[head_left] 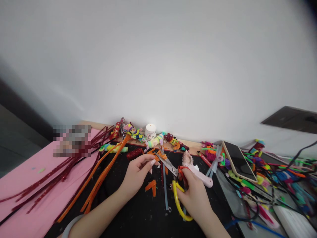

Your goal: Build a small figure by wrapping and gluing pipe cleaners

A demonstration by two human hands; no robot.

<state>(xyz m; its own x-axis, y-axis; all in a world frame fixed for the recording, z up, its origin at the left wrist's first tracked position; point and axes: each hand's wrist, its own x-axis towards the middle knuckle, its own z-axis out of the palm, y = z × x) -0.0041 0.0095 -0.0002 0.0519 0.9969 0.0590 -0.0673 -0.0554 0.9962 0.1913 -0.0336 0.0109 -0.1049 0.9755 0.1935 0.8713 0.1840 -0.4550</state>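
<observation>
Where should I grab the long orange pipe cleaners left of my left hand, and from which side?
Probably mid-length on the long orange pipe cleaners, where the stems run close together; nearer you they fan apart. Come from above, pinching across them, since they lie flat on the black mat. The left hand is nearest but pinches an orange piece; the right hand holds scissors.

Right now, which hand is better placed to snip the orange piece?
Probably the right hand: it grips the scissors, whose blades reach the orange piece. The left hand only pinches that piece.
</observation>
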